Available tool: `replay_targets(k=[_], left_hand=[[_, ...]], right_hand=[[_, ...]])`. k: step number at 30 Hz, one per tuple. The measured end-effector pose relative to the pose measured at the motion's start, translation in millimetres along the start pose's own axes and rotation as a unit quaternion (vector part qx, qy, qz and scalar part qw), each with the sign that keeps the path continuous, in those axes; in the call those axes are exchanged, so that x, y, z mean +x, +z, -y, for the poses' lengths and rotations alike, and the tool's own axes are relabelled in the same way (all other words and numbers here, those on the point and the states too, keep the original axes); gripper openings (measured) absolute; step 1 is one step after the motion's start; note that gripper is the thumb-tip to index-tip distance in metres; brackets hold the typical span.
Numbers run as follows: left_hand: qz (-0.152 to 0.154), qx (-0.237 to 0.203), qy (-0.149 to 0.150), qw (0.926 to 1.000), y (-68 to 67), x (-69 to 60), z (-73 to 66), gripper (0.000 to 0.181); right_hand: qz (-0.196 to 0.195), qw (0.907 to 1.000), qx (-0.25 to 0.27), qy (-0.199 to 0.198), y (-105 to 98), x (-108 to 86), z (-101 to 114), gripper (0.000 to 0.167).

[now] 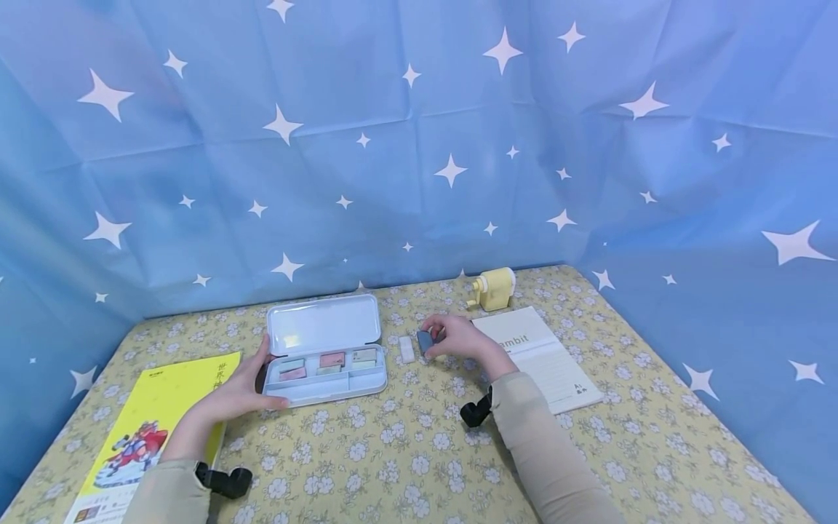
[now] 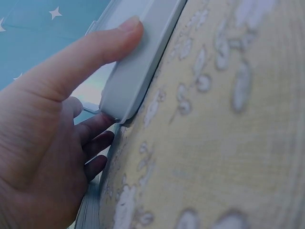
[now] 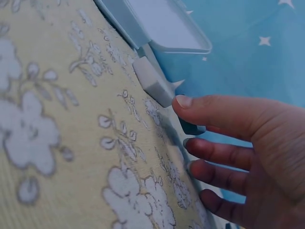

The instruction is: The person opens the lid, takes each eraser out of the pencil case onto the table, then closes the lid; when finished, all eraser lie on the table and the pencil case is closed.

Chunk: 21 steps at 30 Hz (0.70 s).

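A pale blue pencil case [image 1: 324, 391] lies with its lid [image 1: 324, 324] raised, and several pink, green and whitish erasers [image 1: 332, 359] sit in its compartments. My left hand [image 1: 238, 389] holds the case at its left end. In the left wrist view the thumb [image 2: 112, 40] lies on the case's side and the other fingers reach round the corner. Right of the case, my right hand [image 1: 458, 338] pinches a dark blue eraser [image 1: 425, 342] between thumb and fingers. A white eraser [image 1: 406, 349] lies on the cloth between the case and that hand.
A yellow pencil sharpener [image 1: 495, 289] with a crank stands at the back. Under the right forearm's far side lies a cream notebook [image 1: 550, 367]. A yellow book [image 1: 164, 400] lies beneath the left wrist. Floral cloth [image 1: 366, 466] covers the table; a blue starred curtain [image 1: 393, 182] hangs behind.
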<state>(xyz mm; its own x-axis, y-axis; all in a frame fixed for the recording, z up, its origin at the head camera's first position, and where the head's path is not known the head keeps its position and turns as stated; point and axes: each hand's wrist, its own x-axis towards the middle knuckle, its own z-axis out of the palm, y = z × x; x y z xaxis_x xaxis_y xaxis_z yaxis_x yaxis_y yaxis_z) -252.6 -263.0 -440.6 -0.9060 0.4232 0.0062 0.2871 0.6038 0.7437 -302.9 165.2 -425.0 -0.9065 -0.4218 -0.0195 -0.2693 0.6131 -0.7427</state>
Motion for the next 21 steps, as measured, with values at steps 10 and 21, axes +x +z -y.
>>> replay_targets(k=[10, 21], left_hand=[[0.0, 0.001, -0.006, 1.0, 0.6, -0.4, 0.1, 0.126], [0.003, 0.004, -0.005, 1.0, -0.1, -0.6, -1.2, 0.126]], right_hand=[[-0.004, 0.9999, -0.007, 0.015, 3.5, 1.9, -0.8, 0.044], [-0.006, 0.999, -0.041, 0.016, 6.8, 5.0, -4.5, 0.042]])
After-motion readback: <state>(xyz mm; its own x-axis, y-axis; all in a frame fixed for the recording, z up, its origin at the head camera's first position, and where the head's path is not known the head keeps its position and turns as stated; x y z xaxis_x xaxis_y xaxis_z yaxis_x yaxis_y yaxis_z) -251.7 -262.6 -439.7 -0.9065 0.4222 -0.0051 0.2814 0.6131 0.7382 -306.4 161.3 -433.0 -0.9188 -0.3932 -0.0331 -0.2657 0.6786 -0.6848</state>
